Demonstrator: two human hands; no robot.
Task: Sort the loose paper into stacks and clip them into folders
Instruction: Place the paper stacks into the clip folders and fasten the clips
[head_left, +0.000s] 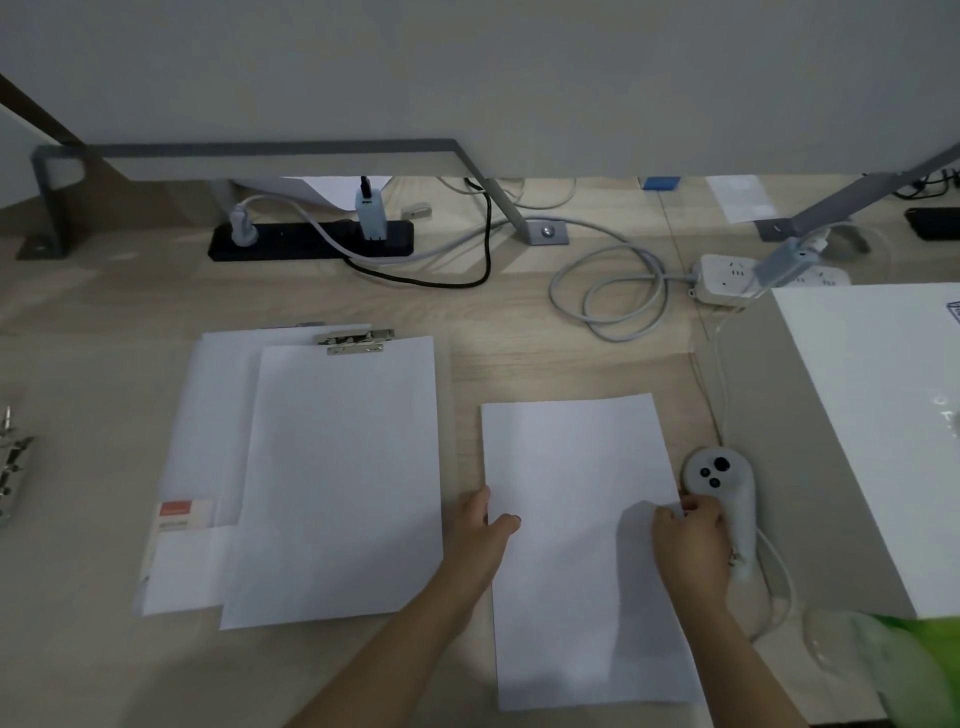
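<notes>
Paper stack (571, 467) lies right of the clipped folder (353, 340) — left hand (483, 525) and right hand (688, 530) pinch its side edges; squaring seems underway, next a level lift into a folder.

Ring binder (10, 462) half off the left edge; green blur (922, 670) bottom right.

On a pale wooden tabletop (104, 649), the left hand (480, 525) grips the left edge of a white paper stack (576, 467), thumb on top, while the right hand (685, 530) pinches its right edge. To the left lies a folder (208, 415) with paper under its metal clip (355, 340). A white controller (719, 483) sits just right of the stack.
</notes>
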